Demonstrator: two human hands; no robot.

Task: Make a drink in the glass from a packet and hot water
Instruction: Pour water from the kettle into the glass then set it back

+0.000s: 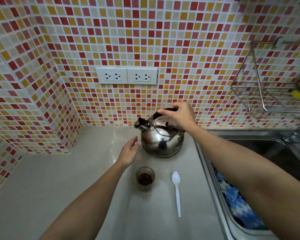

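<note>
A steel kettle (160, 142) with a dark spout pointing left stands on the grey counter (59, 187) near the tiled wall. My right hand (179, 114) is wrapped over its black top handle. My left hand (129, 152) hovers open just left of the kettle's body, fingers apart and holding nothing. In front of the kettle a small glass (145, 178) stands upright with brown powder at its bottom. A white plastic spoon (177, 191) lies on the counter to the right of the glass, bowl toward the kettle. No packet is in view.
A steel sink (267, 153) borders the counter on the right, with a blue patterned cloth (237, 205) along its near side. A wire rack (260, 87) with a yellow sponge hangs on the wall above it. Two double sockets (126, 75) sit on the wall behind the kettle.
</note>
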